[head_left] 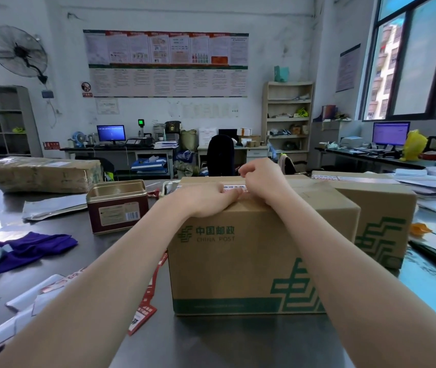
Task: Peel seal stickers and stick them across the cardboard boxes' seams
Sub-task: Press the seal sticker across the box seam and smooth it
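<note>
A cardboard China Post box (pixel 238 256) stands on the steel table in front of me. A white seal sticker with red print (pixel 234 187) lies along the seam on its top. My left hand (pixel 206 199) rests flat on the box top, fingertips on the sticker. My right hand (pixel 260 177) is curled over the sticker's far end, fingers pinched together; whether it grips anything is hidden. A second cardboard box (pixel 379 216) stands just right, with a sticker strip (pixel 328 177) on its top.
An open red tin (pixel 117 205) stands left of the box. Red and white sticker backings (pixel 142 312) lie near the front left, next to a purple cloth (pixel 30 248). A wrapped parcel (pixel 41 175) sits far left. Papers (pixel 434 181) pile at the right.
</note>
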